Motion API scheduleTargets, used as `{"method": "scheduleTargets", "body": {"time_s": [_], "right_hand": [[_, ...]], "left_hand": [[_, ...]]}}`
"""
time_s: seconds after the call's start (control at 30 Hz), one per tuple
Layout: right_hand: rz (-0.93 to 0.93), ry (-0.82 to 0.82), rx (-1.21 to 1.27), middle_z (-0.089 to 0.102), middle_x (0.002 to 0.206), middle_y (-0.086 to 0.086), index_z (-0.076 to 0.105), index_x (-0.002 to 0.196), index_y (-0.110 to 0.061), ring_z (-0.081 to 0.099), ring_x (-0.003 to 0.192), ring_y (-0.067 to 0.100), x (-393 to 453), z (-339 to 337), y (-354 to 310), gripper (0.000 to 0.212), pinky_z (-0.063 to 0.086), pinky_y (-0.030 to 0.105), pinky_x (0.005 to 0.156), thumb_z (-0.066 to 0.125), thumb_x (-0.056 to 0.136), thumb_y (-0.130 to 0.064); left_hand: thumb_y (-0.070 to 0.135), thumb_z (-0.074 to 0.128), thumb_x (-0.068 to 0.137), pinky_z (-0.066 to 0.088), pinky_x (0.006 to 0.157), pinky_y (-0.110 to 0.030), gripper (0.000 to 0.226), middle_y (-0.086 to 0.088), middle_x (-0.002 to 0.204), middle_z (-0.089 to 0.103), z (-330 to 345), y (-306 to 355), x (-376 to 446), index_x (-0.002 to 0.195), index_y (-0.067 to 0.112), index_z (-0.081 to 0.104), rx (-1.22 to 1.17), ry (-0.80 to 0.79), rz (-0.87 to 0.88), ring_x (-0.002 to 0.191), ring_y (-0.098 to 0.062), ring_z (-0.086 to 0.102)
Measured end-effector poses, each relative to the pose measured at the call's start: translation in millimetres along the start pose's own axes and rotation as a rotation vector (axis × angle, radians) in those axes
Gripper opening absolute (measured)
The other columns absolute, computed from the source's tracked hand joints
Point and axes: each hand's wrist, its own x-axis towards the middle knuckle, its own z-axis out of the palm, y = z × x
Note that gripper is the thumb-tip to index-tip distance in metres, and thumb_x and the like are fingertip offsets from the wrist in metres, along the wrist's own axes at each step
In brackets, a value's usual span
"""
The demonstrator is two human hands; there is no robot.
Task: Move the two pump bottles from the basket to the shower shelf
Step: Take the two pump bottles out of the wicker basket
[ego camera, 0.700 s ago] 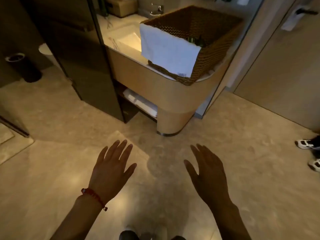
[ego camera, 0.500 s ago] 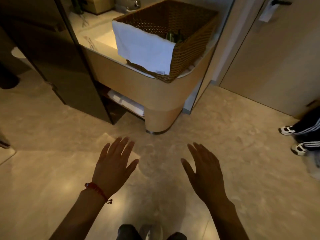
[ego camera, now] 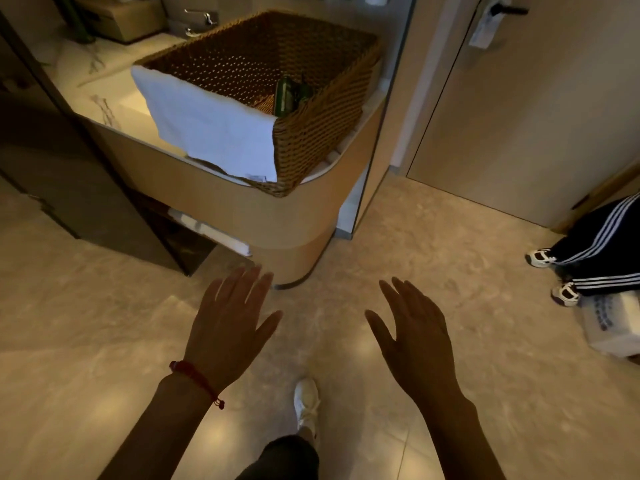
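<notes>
A brown wicker basket (ego camera: 325,123) stands on the rounded end of a vanity counter (ego camera: 242,206), with a white towel (ego camera: 211,126) draped over its near rim. Inside, against the right wall, lie dark green pump bottles (ego camera: 289,95), partly hidden by the rim. My left hand (ego camera: 230,323), with a red bracelet at the wrist, and my right hand (ego camera: 415,334) hover palm-down over the floor in front of the vanity, fingers spread, holding nothing. Both are well short of the basket. No shower shelf is in view.
A dark glass partition (ego camera: 86,188) stands left of the vanity. A closed door (ego camera: 519,109) is at the right. Another person's legs and sneakers (ego camera: 568,271) stand at the right edge beside a white box (ego camera: 613,323). My own shoe (ego camera: 306,403) steps on the tiled floor.
The view has moved closer to the vanity, so the basket is larger and the green bottles show more. My hands stay open and spread. The other person's legs have come into view.
</notes>
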Motion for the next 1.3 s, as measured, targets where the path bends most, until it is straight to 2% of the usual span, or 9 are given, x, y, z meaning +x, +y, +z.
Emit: {"method": "scheduleTargets", "body": {"time_s": [0.23,0.33,0.4,0.5,0.7,0.87,1.03,1.3], "right_hand": [[-0.040,0.023,-0.010,0.037,0.146,0.007,0.034,0.136,-0.023,0.027,0.137,0.023,94.4,-9.9,5.5,0.053,0.010,0.036,0.108,0.040,0.089,-0.046],[-0.075,0.030,-0.012,0.036,0.147,0.007,0.034,0.136,-0.023,0.026,0.137,0.022,133.8,-20.5,1.5,0.055,0.009,0.036,0.108,0.037,0.088,-0.048],[-0.114,0.032,-0.016,0.036,0.147,0.007,0.034,0.136,-0.022,0.027,0.137,0.023,157.0,-27.2,0.3,0.057,0.012,0.038,0.109,0.033,0.087,-0.050],[-0.165,0.029,0.003,0.038,0.146,0.008,0.034,0.136,-0.022,0.029,0.136,0.025,188.9,-38.8,-1.1,0.058,0.016,0.040,0.109,0.032,0.086,-0.050],[-0.285,0.058,0.068,0.044,0.141,0.011,0.039,0.134,-0.019,0.036,0.132,0.027,249.9,-48.7,-6.5,0.052,0.028,0.048,0.108,0.041,0.088,-0.044],[-0.399,0.071,0.120,0.047,0.139,0.012,0.043,0.132,-0.015,0.039,0.130,0.028,298.5,-58.9,-16.5,0.049,0.032,0.049,0.106,0.049,0.089,-0.038],[-0.476,0.073,0.173,0.047,0.138,0.013,0.043,0.132,-0.013,0.039,0.130,0.029,345.5,-68.4,-34.0,0.051,0.032,0.050,0.106,0.043,0.088,-0.041],[-0.474,0.113,0.108,0.044,0.141,0.014,0.042,0.132,-0.013,0.037,0.130,0.029,419.2,-57.8,-66.4,0.049,0.028,0.048,0.107,0.045,0.090,-0.038]], "left_hand": [[0.054,0.009,0.087,0.039,0.097,-0.051,0.072,-0.019,0.128,0.054,-21.5,-6.5,79.3,0.125,0.005,0.046,-0.011,0.071,-0.041,0.121,-0.035,0.047],[0.052,0.025,0.087,0.039,0.098,-0.055,0.064,-0.019,0.131,0.052,-33.3,-9.8,104.8,0.126,0.006,0.046,-0.040,0.111,-0.095,0.124,-0.035,0.044],[0.048,0.030,0.088,0.040,0.096,-0.056,0.059,-0.020,0.130,0.052,-41.0,-10.5,118.2,0.125,0.005,0.047,-0.033,0.141,-0.115,0.123,-0.036,0.044],[0.051,0.018,0.088,0.042,0.095,-0.055,0.067,-0.021,0.128,0.053,-54.9,-11.9,132.7,0.123,0.003,0.048,-0.037,0.171,-0.137,0.121,-0.036,0.046],[0.050,0.025,0.087,0.042,0.095,-0.055,0.063,-0.021,0.131,0.051,-75.5,-25.6,159.0,0.127,0.005,0.045,-0.034,0.300,-0.232,0.122,-0.036,0.045],[0.053,0.020,0.087,0.040,0.095,-0.054,0.068,-0.023,0.131,0.050,-97.4,-32.4,185.4,0.126,0.004,0.046,-0.030,0.382,-0.299,0.122,-0.038,0.045],[0.047,0.034,0.081,0.039,0.097,-0.057,0.064,-0.023,0.132,0.049,-114.4,-39.1,225.0,0.127,0.003,0.044,-0.050,0.440,-0.285,0.123,-0.038,0.044],[0.048,0.033,0.082,0.036,0.100,-0.054,0.065,-0.022,0.135,0.045,-139.7,-80.9,306.2,0.129,0.004,0.042,-0.035,0.437,-0.159,0.125,-0.036,0.040]]}}
